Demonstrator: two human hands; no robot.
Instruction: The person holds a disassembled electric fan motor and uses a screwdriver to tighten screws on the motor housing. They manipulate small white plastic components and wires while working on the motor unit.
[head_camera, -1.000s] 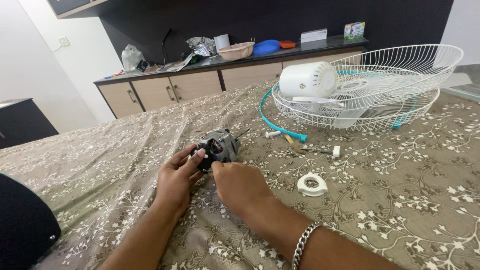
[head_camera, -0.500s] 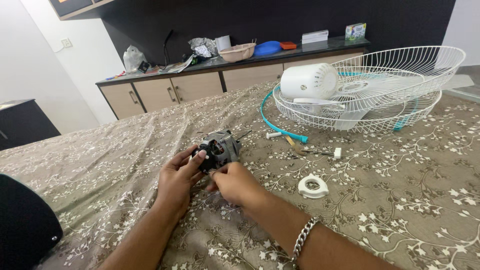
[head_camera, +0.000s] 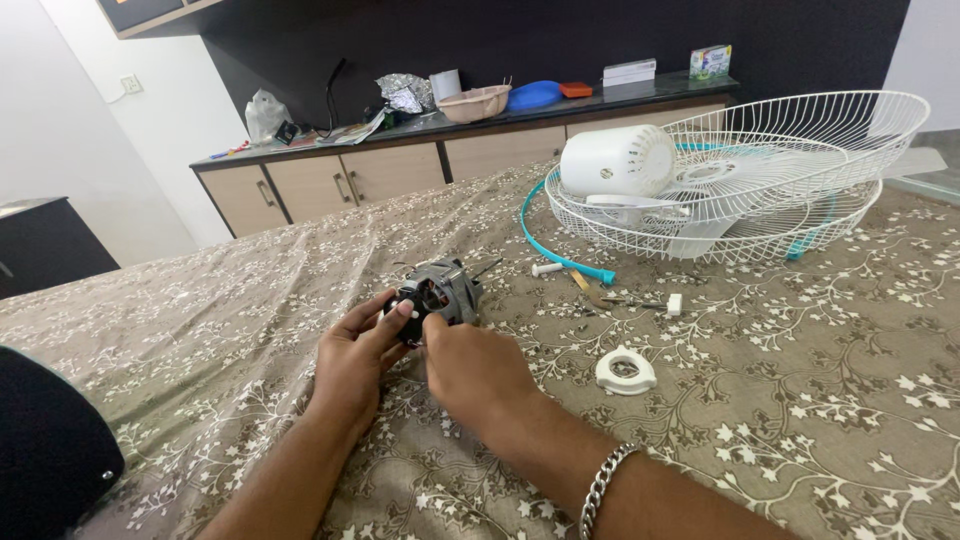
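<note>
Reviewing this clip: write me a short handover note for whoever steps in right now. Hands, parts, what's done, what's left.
Left hand: holds the motor on the bedspread, fingers on its near face.
Right hand: at the motor's near side; fingers hidden, grip unclear.
Parts: white ring lies right of the hands; small loose bits and teal trim beyond; grilles stacked far right with the white housing and blades inside.
Done: fan is apart, motor out.
Left: motor in hand; all other parts loose.
</note>
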